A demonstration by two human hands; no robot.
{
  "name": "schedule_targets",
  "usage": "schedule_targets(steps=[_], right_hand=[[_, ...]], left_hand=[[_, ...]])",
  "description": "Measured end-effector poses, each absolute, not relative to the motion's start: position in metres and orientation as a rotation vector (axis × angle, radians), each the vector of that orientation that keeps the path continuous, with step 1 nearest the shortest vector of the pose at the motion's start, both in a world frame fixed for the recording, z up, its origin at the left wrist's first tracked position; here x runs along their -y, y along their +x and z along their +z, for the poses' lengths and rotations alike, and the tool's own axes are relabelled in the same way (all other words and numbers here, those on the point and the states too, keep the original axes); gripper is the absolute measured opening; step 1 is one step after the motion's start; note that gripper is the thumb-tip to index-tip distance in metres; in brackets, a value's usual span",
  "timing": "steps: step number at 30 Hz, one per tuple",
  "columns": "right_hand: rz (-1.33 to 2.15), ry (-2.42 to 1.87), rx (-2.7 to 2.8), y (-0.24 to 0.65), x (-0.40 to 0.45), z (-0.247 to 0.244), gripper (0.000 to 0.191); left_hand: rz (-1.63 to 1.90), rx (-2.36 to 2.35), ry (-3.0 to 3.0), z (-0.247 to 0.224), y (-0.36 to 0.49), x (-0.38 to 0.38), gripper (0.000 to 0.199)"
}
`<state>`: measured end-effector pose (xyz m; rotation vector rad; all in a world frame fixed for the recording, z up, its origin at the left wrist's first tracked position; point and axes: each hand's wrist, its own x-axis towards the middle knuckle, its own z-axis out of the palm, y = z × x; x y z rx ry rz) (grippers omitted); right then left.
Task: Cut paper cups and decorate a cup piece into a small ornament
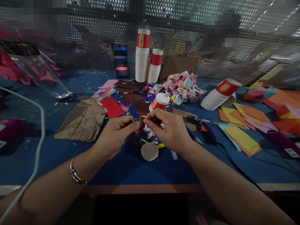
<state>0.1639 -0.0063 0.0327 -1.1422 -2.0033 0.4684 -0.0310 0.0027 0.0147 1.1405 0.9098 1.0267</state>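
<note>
Brown piece (138, 119) is what we have at our fingertips, held up over the blue table (131, 176) that spreads beneath both hands. Left of the fingers lies a flat of cardboard (81, 120); right of them, a dark blue corded tool (212, 132). Just beyond the fingertips stands a red-and-white paper cup (162, 99), and nearer to us than the fingers lies a pale disc (149, 151), with a yellow strip (161, 145) just beside it.

We judge the brown piece to be very light — thin paper or card, perhaps — and easily creased, so its edges look the best place to take hold, with little pressure. Our left hand (117, 132) pinches it between thumb and forefinger. Our right hand (173, 129) brings thumb and forefinger together at its right end — whether they grip it too, we cannot tell. Both forearms slant inward from the lower corners, so the fingertips nearly meet.
</note>
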Motion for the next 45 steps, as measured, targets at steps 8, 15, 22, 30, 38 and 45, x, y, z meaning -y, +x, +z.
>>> schedule_targets(steps=[8,15,22,30,38,45], right_hand=[[0.262,-1.197,2.043,0.171,0.009,0.039,0.023],[0.126,-1.573,1.829,0.228,0.024,0.041,0.028],[-0.007,-2.003,1.585,0.306,0.047,0.024,0.011],[-0.169,-2.052,1.685,0.343,0.05,-0.019,0.041],[-0.044,-2.098,1.389,0.324,0.058,0.001,0.032],[-0.142,-1.913,1.475,0.286,0.079,0.004,0.034]], left_hand=[[1.094,-0.914,1.08,0.013,-0.032,-0.008,0.029],[1.092,-0.906,1.067,0.007,-0.033,-0.008,0.026],[1.065,-0.913,1.047,0.008,-0.032,-0.006,0.026],[1.041,-0.988,1.028,0.01,-0.031,-0.006,0.028],[1.019,-0.956,1.005,0.011,-0.029,-0.006,0.026],[0.956,-0.953,1.033,0.01,-0.028,-0.004,0.026]])
